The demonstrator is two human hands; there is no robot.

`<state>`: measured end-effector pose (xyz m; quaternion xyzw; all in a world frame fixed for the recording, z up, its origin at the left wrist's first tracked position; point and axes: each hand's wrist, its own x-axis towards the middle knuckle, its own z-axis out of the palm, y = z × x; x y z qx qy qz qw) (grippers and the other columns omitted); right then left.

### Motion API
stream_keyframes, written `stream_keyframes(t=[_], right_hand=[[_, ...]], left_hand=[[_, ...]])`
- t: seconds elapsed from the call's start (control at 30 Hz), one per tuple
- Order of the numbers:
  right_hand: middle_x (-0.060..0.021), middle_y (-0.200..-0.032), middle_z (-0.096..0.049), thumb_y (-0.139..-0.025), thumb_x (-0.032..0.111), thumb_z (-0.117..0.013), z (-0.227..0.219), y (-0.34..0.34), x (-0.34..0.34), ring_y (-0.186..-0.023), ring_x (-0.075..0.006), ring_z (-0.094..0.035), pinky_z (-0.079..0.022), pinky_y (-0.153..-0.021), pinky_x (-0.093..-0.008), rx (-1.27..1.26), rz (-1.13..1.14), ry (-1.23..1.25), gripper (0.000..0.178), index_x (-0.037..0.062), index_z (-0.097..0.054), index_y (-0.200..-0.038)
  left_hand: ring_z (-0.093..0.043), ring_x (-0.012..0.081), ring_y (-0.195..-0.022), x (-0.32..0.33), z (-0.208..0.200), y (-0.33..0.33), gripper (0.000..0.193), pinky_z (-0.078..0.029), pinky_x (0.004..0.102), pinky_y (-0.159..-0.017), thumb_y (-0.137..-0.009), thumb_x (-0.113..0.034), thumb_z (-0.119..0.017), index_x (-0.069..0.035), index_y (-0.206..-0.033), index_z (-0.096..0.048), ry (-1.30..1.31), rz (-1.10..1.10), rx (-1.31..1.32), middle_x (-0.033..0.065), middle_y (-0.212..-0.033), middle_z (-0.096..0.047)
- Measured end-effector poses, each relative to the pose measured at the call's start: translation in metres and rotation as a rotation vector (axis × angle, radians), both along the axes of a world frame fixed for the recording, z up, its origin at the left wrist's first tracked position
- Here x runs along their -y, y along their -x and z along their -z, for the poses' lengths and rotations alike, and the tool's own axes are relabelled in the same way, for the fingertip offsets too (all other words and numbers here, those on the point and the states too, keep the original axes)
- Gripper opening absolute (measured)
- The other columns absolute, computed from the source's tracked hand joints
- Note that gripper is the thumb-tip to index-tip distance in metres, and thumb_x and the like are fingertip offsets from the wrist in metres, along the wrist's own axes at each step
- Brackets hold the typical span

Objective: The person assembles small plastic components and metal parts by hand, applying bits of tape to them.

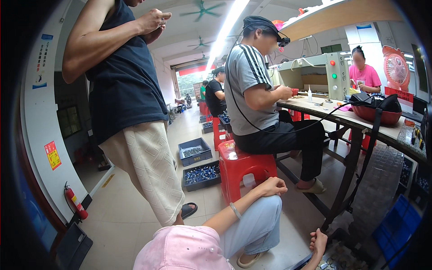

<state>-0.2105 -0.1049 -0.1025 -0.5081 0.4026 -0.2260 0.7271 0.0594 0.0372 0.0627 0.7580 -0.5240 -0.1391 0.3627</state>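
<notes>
My left hand [272, 185] rests on my raised knee in light blue jeans [252, 225]. Its fingers are curled in, and nothing shows in them. A pale bangle [235, 210] circles that wrist, below a pink sleeve [180, 247]. Low at the right, my right hand [318, 242] is closed, fingers bent inward; whether it holds something small is hidden. It is nearest to the dark table leg [335, 216] and a heap of small pale pieces [335, 261] at the lower edge.
A seated co-worker [252, 85] on a red stool [245, 168] works at the table [342, 118]. Another person [128, 85] stands at left. Grey bins [194, 152] of small parts line the floor. A blue crate [398, 225] is at lower right, a fire extinguisher [75, 203] at far left.
</notes>
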Motion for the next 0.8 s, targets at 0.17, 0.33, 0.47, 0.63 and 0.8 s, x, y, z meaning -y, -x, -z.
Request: stream_keyframes(t=[0.17, 0.33, 0.47, 0.63, 0.8], right_hand=[[0.0060, -0.046, -0.033, -0.093, 0.040, -0.045, 0.005, -0.001, -0.002, -0.033, -0.0059, -0.027, -0.020, -0.031, -0.0223, -0.035, -0.051, 0.004, 0.041, 0.0091, -0.053, -0.068], [0.0064, -0.046, -0.035, -0.093, 0.040, -0.046, 0.011, -0.006, 0.007, -0.033, -0.0054, -0.028, -0.022, -0.031, -0.0220, 0.065, -0.063, 0.068, 0.040, 0.0101, -0.054, -0.068], [0.0067, -0.049, -0.037, -0.093, 0.040, -0.047, -0.014, -0.007, -0.004, -0.036, -0.0033, -0.028, -0.021, -0.033, -0.0191, 0.019, -0.064, 0.006, 0.039, 0.0079, -0.057, -0.073], [0.0064, -0.050, -0.037, -0.093, 0.039, -0.048, -0.014, -0.008, -0.010, -0.036, -0.0024, -0.028, -0.020, -0.033, -0.0180, 0.004, -0.064, -0.006, 0.039, 0.0063, -0.057, -0.074], [0.0066, -0.050, -0.037, -0.093, 0.039, -0.048, -0.018, -0.006, -0.015, -0.037, -0.0018, -0.028, -0.019, -0.034, -0.0177, -0.002, -0.056, 0.011, 0.039, 0.0062, -0.057, -0.074]], left_hand=[[-0.064, 0.0154, -0.067, -0.002, 0.001, -0.003, 0.027, -0.052, 0.0297, -0.068, -0.083, -0.023, -0.061, 0.003, -0.089, -0.065, -0.003, -0.011, 0.006, 0.0118, -0.076, -0.067], [-0.064, 0.0153, -0.065, 0.007, 0.001, -0.009, 0.024, -0.051, 0.0302, -0.067, -0.082, -0.021, -0.062, 0.002, -0.088, -0.066, 0.008, 0.006, 0.006, 0.0119, -0.074, -0.067], [-0.064, 0.0155, -0.065, 0.004, 0.001, -0.011, 0.025, -0.051, 0.0300, -0.067, -0.081, -0.021, -0.062, 0.003, -0.087, -0.066, 0.017, -0.015, -0.007, 0.0119, -0.073, -0.067], [-0.064, 0.0158, -0.067, -0.002, 0.002, -0.007, 0.026, -0.052, 0.0290, -0.067, -0.081, -0.021, -0.062, 0.004, -0.087, -0.066, 0.014, -0.009, -0.055, 0.0119, -0.076, -0.067], [-0.065, 0.0146, -0.070, -0.005, 0.000, -0.007, 0.024, -0.051, 0.0286, -0.069, -0.084, -0.019, -0.061, 0.004, -0.091, -0.065, -0.048, -0.031, -0.039, 0.0123, -0.081, -0.067]])
